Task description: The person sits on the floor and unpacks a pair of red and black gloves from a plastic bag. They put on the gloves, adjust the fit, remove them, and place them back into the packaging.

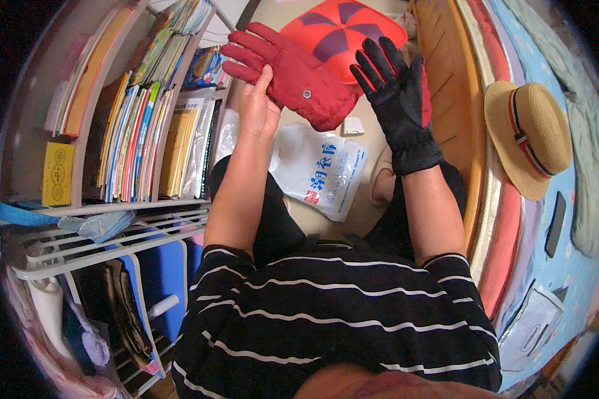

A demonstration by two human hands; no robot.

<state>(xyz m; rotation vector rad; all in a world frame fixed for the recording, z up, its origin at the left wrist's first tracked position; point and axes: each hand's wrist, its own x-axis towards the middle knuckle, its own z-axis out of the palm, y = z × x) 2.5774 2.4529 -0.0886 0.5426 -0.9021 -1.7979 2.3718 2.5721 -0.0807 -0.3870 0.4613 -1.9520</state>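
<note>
My left hand [259, 112] pinches a dark red quilted winter glove [299, 82], its thumb on top and its other fingers hidden beneath. That glove lies with its back upward, fingers pointing to the upper left, a small round metal stud near its cuff. On my right hand [397, 97] I wear a black-palmed glove with red fabric between the fingers and along the thumb. Its gathered black cuff [418, 157] ends at my wrist. The right palm faces up, fingers apart, holding nothing. Below both hands a white plastic bag [299, 154] with blue writing lies on the floor.
A bookshelf [149, 203] packed with books stands left, above a white metal rack [115, 252]. At right a wooden-sided bed [451, 75] bears layered bedding and a straw hat [539, 129]. Ahead are a red seat with dark panels [342, 32] and a small white box [353, 126].
</note>
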